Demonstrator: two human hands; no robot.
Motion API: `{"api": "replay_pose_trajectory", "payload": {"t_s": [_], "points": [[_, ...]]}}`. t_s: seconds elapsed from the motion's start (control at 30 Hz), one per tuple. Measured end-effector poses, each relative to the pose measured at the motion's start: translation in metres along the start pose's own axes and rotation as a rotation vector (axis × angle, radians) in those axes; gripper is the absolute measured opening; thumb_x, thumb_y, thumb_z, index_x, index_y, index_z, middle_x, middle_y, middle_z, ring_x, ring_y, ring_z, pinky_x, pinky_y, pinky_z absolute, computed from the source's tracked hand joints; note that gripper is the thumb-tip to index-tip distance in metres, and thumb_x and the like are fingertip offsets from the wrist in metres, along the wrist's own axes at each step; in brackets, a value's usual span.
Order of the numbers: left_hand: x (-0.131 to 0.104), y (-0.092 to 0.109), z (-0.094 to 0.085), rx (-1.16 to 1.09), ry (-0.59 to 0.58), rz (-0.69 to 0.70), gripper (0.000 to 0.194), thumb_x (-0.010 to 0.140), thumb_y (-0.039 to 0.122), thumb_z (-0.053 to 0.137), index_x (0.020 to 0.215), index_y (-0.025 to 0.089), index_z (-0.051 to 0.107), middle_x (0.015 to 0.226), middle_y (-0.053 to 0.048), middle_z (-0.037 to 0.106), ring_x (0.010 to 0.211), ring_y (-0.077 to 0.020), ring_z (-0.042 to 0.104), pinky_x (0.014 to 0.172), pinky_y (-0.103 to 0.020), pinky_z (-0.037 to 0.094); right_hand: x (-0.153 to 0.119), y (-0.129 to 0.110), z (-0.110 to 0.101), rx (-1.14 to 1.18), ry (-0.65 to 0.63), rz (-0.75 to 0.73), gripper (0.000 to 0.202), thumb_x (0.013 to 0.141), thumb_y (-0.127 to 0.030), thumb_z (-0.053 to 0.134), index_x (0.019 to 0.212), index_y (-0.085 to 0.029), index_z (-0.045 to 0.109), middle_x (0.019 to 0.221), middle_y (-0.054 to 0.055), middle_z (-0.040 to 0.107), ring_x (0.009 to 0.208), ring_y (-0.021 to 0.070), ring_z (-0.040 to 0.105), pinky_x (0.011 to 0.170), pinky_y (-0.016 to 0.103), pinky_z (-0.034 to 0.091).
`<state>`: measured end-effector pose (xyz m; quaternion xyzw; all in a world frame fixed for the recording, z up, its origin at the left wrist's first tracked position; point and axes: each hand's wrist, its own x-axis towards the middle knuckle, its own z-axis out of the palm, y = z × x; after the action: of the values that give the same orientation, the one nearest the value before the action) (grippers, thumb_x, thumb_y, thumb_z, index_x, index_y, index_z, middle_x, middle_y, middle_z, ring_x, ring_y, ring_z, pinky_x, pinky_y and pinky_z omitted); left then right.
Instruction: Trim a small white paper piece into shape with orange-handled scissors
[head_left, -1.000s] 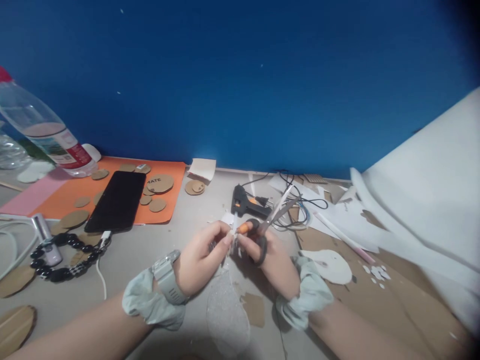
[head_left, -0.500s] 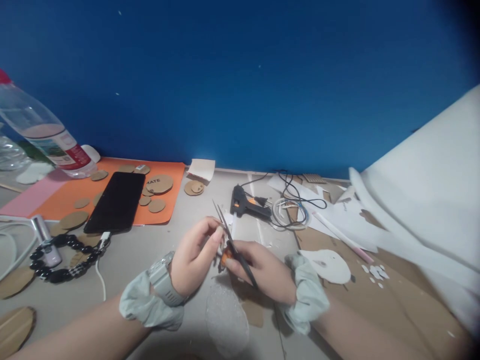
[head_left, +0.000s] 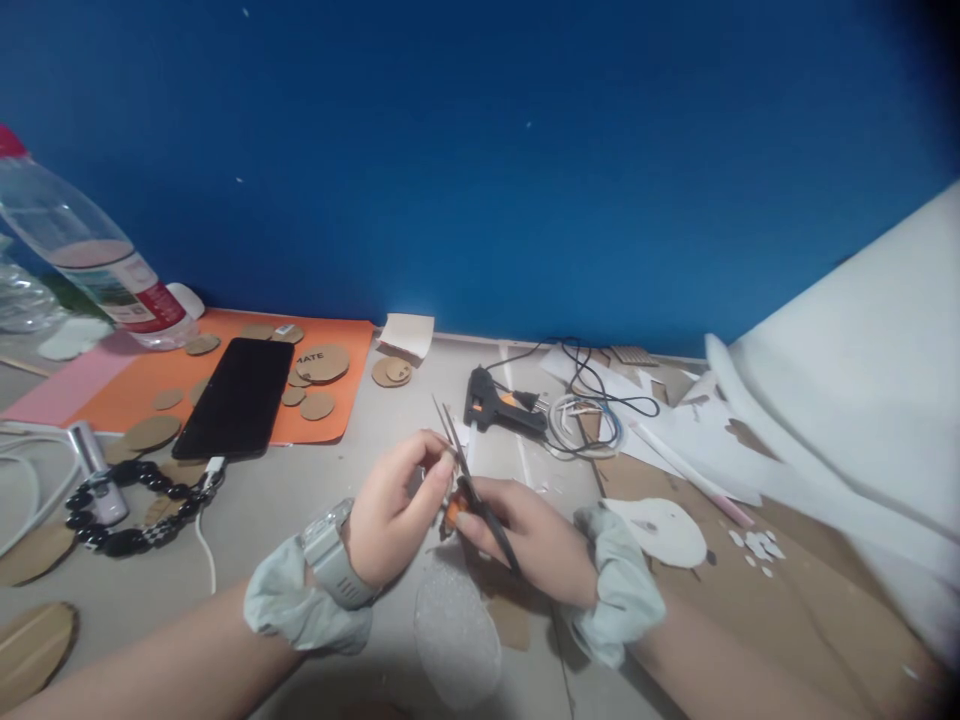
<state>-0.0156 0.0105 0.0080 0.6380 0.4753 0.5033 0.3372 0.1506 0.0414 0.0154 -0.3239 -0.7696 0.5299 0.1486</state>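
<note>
Over the grey table, my right hand (head_left: 529, 530) is closed around a pair of dark scissors (head_left: 486, 515), their narrow blades pointing up and slightly left, a little apart at the tips. A small orange thing (head_left: 453, 513) shows by my right fingertips; whether it belongs to the scissors I cannot tell. My left hand (head_left: 401, 500) is pinched closed right beside the blades, and what sits between its fingertips is too small to make out. Below both hands lies a rounded, whitish translucent piece (head_left: 457, 640), partly over a brown cardboard piece (head_left: 511, 620).
Behind my hands lies a black glue gun (head_left: 499, 405) with coiled cables (head_left: 581, 425). To the left are a phone (head_left: 236, 400), cardboard discs on orange paper (head_left: 352, 350), a bead bracelet (head_left: 124, 540) and a bottle (head_left: 112, 270). White cutouts (head_left: 660, 530) lie right, on cardboard.
The whole view has shifted slightly. My hands keep nearly the same pose, with the scissors and the left fingertips still close together.
</note>
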Motion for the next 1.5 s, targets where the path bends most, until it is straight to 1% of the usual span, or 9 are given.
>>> {"api": "replay_pose_trajectory", "payload": {"t_s": [0.13, 0.3, 0.5, 0.6, 0.73, 1.0, 1.2, 1.33, 1.5], "points": [[-0.0006, 0.0006, -0.0004, 0.013, -0.011, -0.003, 0.017, 0.095, 0.02, 0.04, 0.079, 0.019, 0.047, 0.074, 0.001, 0.051, 0.069, -0.0117, 0.048, 0.067, -0.025, 0.04, 0.0004, -0.0019, -0.0008, 0.002, -0.001, -0.003, 0.026, 0.091, -0.042, 0.048, 0.08, -0.018, 0.049, 0.072, -0.002, 0.05, 0.067, 0.0129, 0.045, 0.064, 0.024, 0.039], [0.0003, 0.0021, -0.0006, 0.011, -0.021, -0.008, 0.017, 0.094, 0.02, 0.041, 0.079, 0.019, 0.048, 0.073, 0.0, 0.052, 0.069, -0.0128, 0.049, 0.067, -0.026, 0.041, 0.0, -0.0035, 0.0001, -0.001, 0.015, -0.003, 0.028, 0.092, -0.043, 0.045, 0.082, -0.018, 0.051, 0.075, -0.001, 0.053, 0.07, 0.0143, 0.048, 0.066, 0.025, 0.04], [0.0003, 0.002, 0.0002, 0.009, -0.025, -0.02, 0.017, 0.093, 0.019, 0.042, 0.078, 0.019, 0.048, 0.072, 0.001, 0.053, 0.068, -0.0127, 0.05, 0.066, -0.025, 0.041, 0.0007, -0.0036, 0.0014, 0.003, 0.036, -0.011, 0.032, 0.091, -0.047, 0.045, 0.081, -0.017, 0.053, 0.073, 0.0, 0.052, 0.068, 0.0145, 0.048, 0.066, 0.025, 0.042], [-0.0002, 0.0009, -0.0003, 0.001, 0.006, -0.027, 0.016, 0.093, 0.019, 0.042, 0.079, 0.019, 0.05, 0.073, 0.001, 0.054, 0.067, -0.0124, 0.051, 0.065, -0.024, 0.041, 0.001, -0.0034, 0.0014, 0.015, 0.033, -0.011, 0.031, 0.091, -0.046, 0.046, 0.083, -0.017, 0.053, 0.075, 0.0, 0.054, 0.07, 0.0147, 0.05, 0.067, 0.025, 0.041], [-0.0003, -0.0002, -0.0012, 0.021, 0.057, -0.029, 0.012, 0.092, 0.019, 0.043, 0.084, 0.019, 0.053, 0.075, 0.001, 0.056, 0.068, -0.0124, 0.052, 0.064, -0.023, 0.041, 0.0002, -0.0036, 0.0016, -0.046, 0.033, 0.004, 0.026, 0.09, -0.042, 0.051, 0.081, -0.018, 0.053, 0.073, -0.002, 0.055, 0.066, 0.0134, 0.049, 0.064, 0.023, 0.04], [0.0003, 0.0021, -0.0007, 0.035, 0.028, -0.023, 0.014, 0.092, 0.019, 0.043, 0.08, 0.018, 0.051, 0.074, 0.0, 0.056, 0.068, -0.0131, 0.052, 0.064, -0.024, 0.042, 0.0004, -0.0043, 0.0017, -0.121, 0.06, 0.021, 0.025, 0.091, -0.04, 0.05, 0.081, -0.018, 0.053, 0.071, -0.002, 0.055, 0.064, 0.0127, 0.048, 0.062, 0.023, 0.039], [0.0008, 0.0036, -0.0006, 0.006, -0.002, -0.025, 0.018, 0.093, 0.02, 0.042, 0.076, 0.018, 0.049, 0.074, 0.0, 0.054, 0.069, -0.0129, 0.052, 0.067, -0.025, 0.042, 0.0004, -0.0022, 0.002, -0.087, 0.074, 0.012, 0.028, 0.09, -0.044, 0.05, 0.083, -0.017, 0.055, 0.073, -0.001, 0.056, 0.066, 0.0135, 0.049, 0.063, 0.023, 0.039], [0.0006, 0.0031, -0.0005, 0.015, -0.021, -0.02, 0.018, 0.093, 0.02, 0.042, 0.076, 0.018, 0.048, 0.071, 0.001, 0.053, 0.067, -0.0126, 0.051, 0.065, -0.025, 0.041, 0.0007, -0.0024, 0.0022, -0.066, 0.076, 0.027, 0.028, 0.09, -0.044, 0.05, 0.084, -0.018, 0.056, 0.074, -0.001, 0.057, 0.067, 0.014, 0.05, 0.064, 0.023, 0.04], [0.0004, 0.0029, -0.0006, -0.018, -0.029, -0.029, 0.018, 0.093, 0.02, 0.042, 0.076, 0.018, 0.048, 0.072, 0.001, 0.053, 0.067, -0.0123, 0.051, 0.065, -0.024, 0.041, 0.0015, -0.0023, 0.0026, -0.045, 0.074, 0.002, 0.029, 0.09, -0.044, 0.049, 0.083, -0.017, 0.055, 0.073, -0.001, 0.054, 0.067, 0.0137, 0.048, 0.065, 0.024, 0.04]]}}
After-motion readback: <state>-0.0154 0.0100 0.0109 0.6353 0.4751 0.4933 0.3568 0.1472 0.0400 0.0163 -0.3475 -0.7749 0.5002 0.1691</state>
